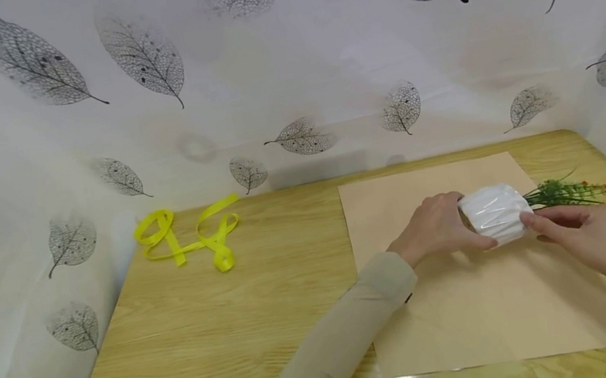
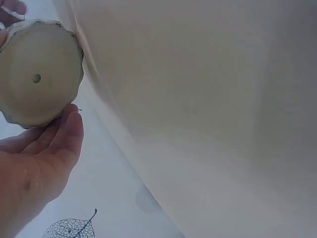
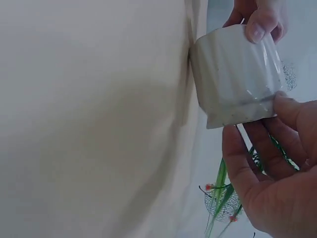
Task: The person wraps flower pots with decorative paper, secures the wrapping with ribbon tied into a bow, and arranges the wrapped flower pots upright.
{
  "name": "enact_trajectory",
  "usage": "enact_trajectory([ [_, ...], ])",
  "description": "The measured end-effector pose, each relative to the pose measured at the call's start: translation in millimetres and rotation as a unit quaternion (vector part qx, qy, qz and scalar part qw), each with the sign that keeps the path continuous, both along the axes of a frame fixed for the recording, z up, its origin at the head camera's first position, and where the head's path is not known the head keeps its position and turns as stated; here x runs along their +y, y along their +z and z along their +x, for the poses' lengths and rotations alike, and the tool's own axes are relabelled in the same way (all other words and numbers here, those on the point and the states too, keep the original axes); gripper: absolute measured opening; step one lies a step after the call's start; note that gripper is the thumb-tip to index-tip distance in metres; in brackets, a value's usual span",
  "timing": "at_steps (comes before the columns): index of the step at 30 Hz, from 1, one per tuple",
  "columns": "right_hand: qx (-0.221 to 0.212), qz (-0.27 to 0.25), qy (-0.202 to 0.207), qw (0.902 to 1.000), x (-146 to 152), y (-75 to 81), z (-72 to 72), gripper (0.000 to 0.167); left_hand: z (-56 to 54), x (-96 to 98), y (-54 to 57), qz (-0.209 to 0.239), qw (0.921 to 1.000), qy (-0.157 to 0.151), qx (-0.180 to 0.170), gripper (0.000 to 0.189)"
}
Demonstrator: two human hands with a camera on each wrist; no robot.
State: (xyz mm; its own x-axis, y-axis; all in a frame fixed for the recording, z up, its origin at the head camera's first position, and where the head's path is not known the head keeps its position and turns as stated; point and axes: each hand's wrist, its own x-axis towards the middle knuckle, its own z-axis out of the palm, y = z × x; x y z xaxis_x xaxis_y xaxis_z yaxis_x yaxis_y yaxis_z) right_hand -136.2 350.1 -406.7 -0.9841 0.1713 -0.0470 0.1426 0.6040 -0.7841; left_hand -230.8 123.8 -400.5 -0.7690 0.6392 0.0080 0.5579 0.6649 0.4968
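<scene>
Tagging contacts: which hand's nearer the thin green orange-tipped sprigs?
Right. Right hand grips the glossy white fluted pot beside the sprigs; left hand holds its base end, farther off.

Head view looks forward and down; nearer wrist views, seemingly tipped sideways, share the pot (image 3: 237,74).

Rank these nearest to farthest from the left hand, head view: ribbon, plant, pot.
1. White pot: held in the left hand, just to its right.
2. Green plant: farther right, at the pot's right end.
3. Yellow ribbon: well off to the left, on the table.
</scene>
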Motion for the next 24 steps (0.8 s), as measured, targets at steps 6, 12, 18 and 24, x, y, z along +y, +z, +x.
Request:
enact_trajectory([
  [6, 0.03, 0.052, -0.031, 0.9977, -8.7, 5.0, 6.1, 0.059, -0.1, 1.6, -0.9, 0.006, 0.9999, -0.005, 0.01, 0.07],
  [12, 0.021, 0.042, -0.03, 0.9985, -5.9, 2.3, 7.9, 0.059, 0.2, 4.8, 0.7, -0.002, 1.0, -0.002, 0.004, 0.079],
  [18, 0.003, 0.044, -0.006, 0.999, 4.4, -5.3, 13.8, 0.058, 3.2, 9.0, 2.3, -0.031, 0.9995, 0.0, -0.003, 0.091],
  [24, -0.129, 0.066, 0.108, 0.9835, 25.3, 9.8, 11.3, 0.065, 4.9, 9.6, 1.3, -0.03, 0.9995, 0.004, -0.009, 0.09],
])
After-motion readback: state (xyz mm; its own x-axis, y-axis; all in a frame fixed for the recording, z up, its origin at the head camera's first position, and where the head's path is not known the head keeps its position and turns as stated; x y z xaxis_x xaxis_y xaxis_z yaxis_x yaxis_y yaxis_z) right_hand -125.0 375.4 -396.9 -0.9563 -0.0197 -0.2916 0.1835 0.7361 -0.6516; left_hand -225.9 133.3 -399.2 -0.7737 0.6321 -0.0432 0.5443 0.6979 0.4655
